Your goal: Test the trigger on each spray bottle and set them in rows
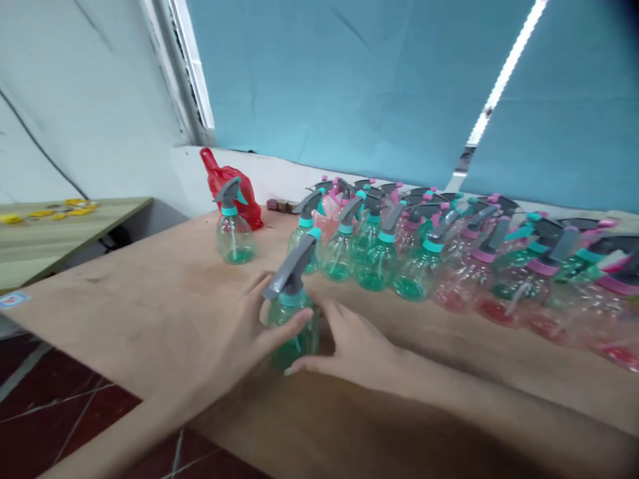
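Observation:
A clear green spray bottle (293, 336) with a teal collar and grey trigger head stands upright near the middle of the table. My left hand (259, 332) wraps its left side, the thumb lying across the front. Curved around its right side is my right hand (344, 342), with the thumb low by the base. Behind it to the left, another green spray bottle (235, 236) stands alone. Several more, with teal or pink collars, stand in rows to the right, among them a green one (377, 263) and a pink one (456, 279).
A red plastic bag (244, 199) sits at the back left of the wooden table (150, 299). Small brown blocks (282, 205) lie by the wall. A second table (30, 246) with yellow pieces (60, 209) is at far left. Blue sheeting (349, 86) covers the window.

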`<action>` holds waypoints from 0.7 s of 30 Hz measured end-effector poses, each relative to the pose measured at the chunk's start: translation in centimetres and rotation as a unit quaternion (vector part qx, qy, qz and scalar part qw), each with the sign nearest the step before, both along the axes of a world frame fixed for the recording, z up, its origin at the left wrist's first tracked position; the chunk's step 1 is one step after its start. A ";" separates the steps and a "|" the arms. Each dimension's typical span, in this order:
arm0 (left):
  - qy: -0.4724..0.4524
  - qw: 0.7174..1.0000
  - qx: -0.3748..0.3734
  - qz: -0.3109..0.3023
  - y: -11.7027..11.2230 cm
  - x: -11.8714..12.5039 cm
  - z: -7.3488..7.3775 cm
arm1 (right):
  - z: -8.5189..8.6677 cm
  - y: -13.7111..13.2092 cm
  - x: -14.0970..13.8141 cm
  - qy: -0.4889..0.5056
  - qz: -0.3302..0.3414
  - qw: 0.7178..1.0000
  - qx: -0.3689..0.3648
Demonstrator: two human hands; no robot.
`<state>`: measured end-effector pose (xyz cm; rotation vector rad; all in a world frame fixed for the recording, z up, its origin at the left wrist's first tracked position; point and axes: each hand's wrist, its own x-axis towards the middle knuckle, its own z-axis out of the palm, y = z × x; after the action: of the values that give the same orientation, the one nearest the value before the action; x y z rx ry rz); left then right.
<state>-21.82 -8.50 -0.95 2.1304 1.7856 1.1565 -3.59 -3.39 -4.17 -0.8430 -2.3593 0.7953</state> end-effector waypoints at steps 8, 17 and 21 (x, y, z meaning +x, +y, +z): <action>-0.095 0.991 0.007 0.092 3.7 -7.3 0.4 | 3.5 5.7 -3.5 -0.075 -0.113 0.986 0.092; -0.133 0.991 0.001 0.015 10.4 -9.7 -0.1 | 4.1 9.5 -6.0 -0.088 -0.170 0.980 0.061; -0.117 0.993 -0.002 0.000 12.7 -10.3 -0.2 | 4.1 10.6 -7.3 -0.070 -0.193 0.978 0.025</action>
<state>-32.09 4.16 -1.10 1.9005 1.6822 1.3394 -10.84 7.21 -0.06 -1.3198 -2.2166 0.5271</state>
